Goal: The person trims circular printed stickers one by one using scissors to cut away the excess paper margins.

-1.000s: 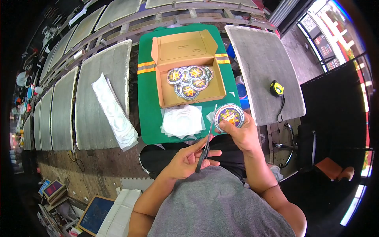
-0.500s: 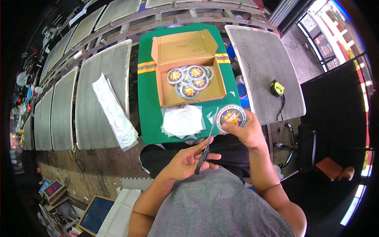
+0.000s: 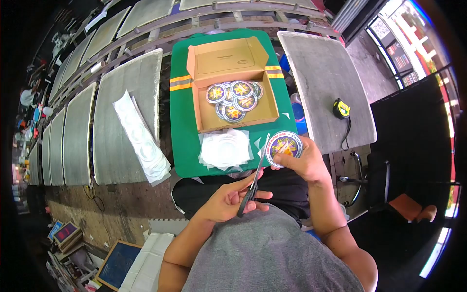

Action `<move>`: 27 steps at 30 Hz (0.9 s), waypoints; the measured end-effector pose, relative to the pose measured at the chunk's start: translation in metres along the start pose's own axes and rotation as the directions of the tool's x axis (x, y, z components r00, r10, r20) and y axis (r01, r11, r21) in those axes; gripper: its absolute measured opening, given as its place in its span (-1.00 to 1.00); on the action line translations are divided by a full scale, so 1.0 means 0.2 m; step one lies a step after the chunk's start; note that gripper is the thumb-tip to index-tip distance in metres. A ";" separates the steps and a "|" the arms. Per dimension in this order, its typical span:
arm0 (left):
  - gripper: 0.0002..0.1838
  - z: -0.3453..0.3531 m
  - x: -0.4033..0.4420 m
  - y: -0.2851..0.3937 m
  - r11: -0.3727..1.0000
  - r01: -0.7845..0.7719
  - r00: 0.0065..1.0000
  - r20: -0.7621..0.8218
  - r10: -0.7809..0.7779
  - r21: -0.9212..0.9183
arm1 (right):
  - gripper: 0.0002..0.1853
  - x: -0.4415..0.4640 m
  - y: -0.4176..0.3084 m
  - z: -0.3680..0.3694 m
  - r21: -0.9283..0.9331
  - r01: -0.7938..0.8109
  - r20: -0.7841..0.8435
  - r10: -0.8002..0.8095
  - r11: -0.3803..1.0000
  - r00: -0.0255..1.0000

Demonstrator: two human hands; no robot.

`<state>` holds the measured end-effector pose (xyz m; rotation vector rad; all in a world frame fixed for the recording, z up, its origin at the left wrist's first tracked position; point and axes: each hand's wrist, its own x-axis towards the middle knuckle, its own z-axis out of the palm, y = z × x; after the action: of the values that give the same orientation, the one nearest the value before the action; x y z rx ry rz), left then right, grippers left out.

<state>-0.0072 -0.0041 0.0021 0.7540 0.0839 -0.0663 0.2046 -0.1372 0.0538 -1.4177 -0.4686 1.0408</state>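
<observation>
Scissors with black handles (image 3: 250, 193) are held in my left hand (image 3: 232, 198), their blades pointing up beside the left edge of a round printed sticker (image 3: 283, 147). My right hand (image 3: 307, 163) pinches that sticker, thumb on its face. Beyond my hands an open cardboard box (image 3: 265, 116) holds several similar round stickers (image 3: 241, 89). In front of the box lies a pile of white sheets with circular outlines (image 3: 225, 150). Both rest on a green cloth (image 3: 185, 141) with orange and yellow stripes.
A stack of long white sticker strips (image 3: 141, 138) lies on the grey panel (image 3: 114, 109) at left. On the right grey panel (image 3: 318, 73) sits a yellow and black tape measure (image 3: 341, 108). A framed board (image 3: 119, 263) stands at lower left.
The sticker in my right hand has moved slightly right and turned a little. The scissor blades have come closer together beside its edge.
</observation>
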 end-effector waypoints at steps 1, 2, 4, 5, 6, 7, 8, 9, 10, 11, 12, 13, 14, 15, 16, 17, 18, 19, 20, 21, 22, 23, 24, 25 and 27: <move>-0.19 0.00 0.00 0.00 1.000 -0.004 1.000 -0.005 0.004 0.007 | -0.76 0.00 0.01 0.00 0.000 0.000 0.001 0.000 1.000 1.000; -0.19 0.00 0.00 0.00 1.000 -0.008 1.000 -0.010 0.008 0.015 | -0.76 0.00 0.02 0.00 -0.011 0.015 0.000 -0.015 1.000 1.000; -0.19 -0.01 0.00 -0.01 1.000 -0.013 1.000 -0.005 0.013 0.017 | -0.76 0.00 0.03 0.00 -0.020 0.029 0.000 -0.029 0.999 1.000; -0.19 -0.01 0.01 -0.01 1.000 -0.019 1.000 0.000 0.019 0.018 | -0.72 0.01 0.03 -0.01 -0.014 0.021 0.003 -0.021 1.000 1.000; -0.19 -0.01 0.01 -0.01 1.000 -0.018 1.000 0.001 0.018 0.019 | -0.67 0.01 0.03 -0.02 -0.009 0.013 0.007 -0.013 1.000 1.000; -0.19 -0.02 0.00 -0.02 1.000 -0.016 1.000 0.008 0.016 0.018 | -0.67 0.01 0.03 -0.03 -0.008 0.013 0.007 -0.013 1.000 1.000; -0.20 -0.02 0.00 -0.01 1.000 -0.015 1.000 0.016 0.015 0.019 | -0.67 0.01 0.04 -0.04 -0.015 -0.004 0.007 0.005 1.000 1.000; -0.20 -0.01 0.00 -0.01 1.000 -0.015 1.000 0.017 0.015 0.019 | -0.67 0.01 0.04 -0.04 -0.022 -0.022 0.005 0.022 1.000 1.000; -0.20 -0.01 0.00 0.00 1.000 0.004 1.000 0.013 -0.004 0.031 | -0.67 0.01 0.03 -0.05 -0.022 -0.021 0.005 0.021 1.000 1.000; -0.20 -0.01 0.00 0.00 0.999 0.023 1.000 0.008 -0.023 0.043 | -0.67 0.00 0.03 -0.05 -0.027 -0.024 0.009 0.025 0.999 1.000; -0.20 -0.01 0.00 0.00 0.999 0.023 1.000 0.009 -0.024 0.043 | -0.67 0.00 0.02 -0.05 -0.032 -0.027 0.013 0.028 0.999 1.000; -0.20 -0.01 0.00 0.00 0.999 0.028 1.000 0.005 -0.028 0.040 | -0.67 0.00 0.02 -0.05 -0.032 -0.027 0.013 0.027 0.999 1.000; -0.20 -0.02 0.00 0.00 0.999 0.032 0.999 0.001 -0.032 0.037 | -0.66 0.00 0.02 -0.05 -0.028 -0.032 0.017 0.032 0.999 0.999; -0.20 -0.02 -0.01 0.00 0.999 0.032 0.999 0.001 -0.032 0.037 | -0.66 0.00 0.02 -0.05 -0.024 -0.037 0.021 0.037 0.999 0.999; -0.20 -0.02 -0.01 0.00 0.999 0.025 1.000 0.001 -0.025 0.039 | -0.66 0.00 0.02 -0.06 -0.024 -0.036 0.021 0.037 0.999 0.999; -0.20 -0.03 -0.01 0.00 0.999 0.018 1.000 0.000 -0.018 0.042 | -0.66 0.00 0.02 -0.06 -0.027 -0.031 0.026 0.032 0.999 0.999; -0.20 -0.03 -0.01 0.00 0.999 0.018 1.000 0.000 -0.018 0.042 | -0.66 0.00 0.02 -0.06 -0.030 -0.026 0.031 0.027 0.999 0.999; -0.19 -0.03 -0.01 0.00 0.999 0.010 1.000 -0.004 -0.010 0.046 | -0.66 0.00 0.02 -0.06 -0.029 -0.027 0.031 0.027 0.999 0.999; -0.19 -0.03 -0.01 0.00 0.999 0.002 1.000 -0.007 -0.001 0.051 | -0.66 0.00 0.02 -0.05 -0.038 -0.020 0.026 0.021 0.999 0.999; -0.19 -0.03 -0.01 0.00 0.999 0.002 1.000 -0.008 -0.001 0.051 | -0.66 0.00 0.02 -0.05 -0.047 -0.014 0.021 0.015 0.999 1.000; -0.19 -0.03 -0.01 0.00 0.998 -0.003 1.000 -0.004 0.003 0.060 | -0.66 0.00 0.02 -0.04 -0.047 -0.014 0.022 0.015 0.999 1.000; -0.20 -0.03 0.00 0.00 0.998 -0.008 1.000 0.000 0.008 0.070 | -0.66 0.00 0.03 -0.03 -0.033 -0.010 0.011 0.011 0.999 1.000; -0.20 -0.03 0.00 -0.01 0.998 -0.008 1.000 0.000 0.008 0.070 | -0.66 0.01 0.03 -0.03 -0.019 -0.007 -0.001 0.006 1.000 1.000; -0.19 -0.03 0.00 -0.01 0.997 -0.017 1.000 -0.003 0.018 0.071 | -0.66 0.01 0.05 -0.03 -0.019 -0.007 -0.001 0.007 1.000 1.000; -0.19 -0.05 0.01 -0.04 0.997 -0.026 1.000 -0.006 0.027 0.073 | -0.73 0.02 0.08 -0.03 -0.028 0.062 -0.037 -0.063 0.998 0.997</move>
<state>-0.0069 -0.0021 -0.0103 0.8277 0.0785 -0.0414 0.2058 -0.1405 0.0369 -1.4349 -0.4979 0.9589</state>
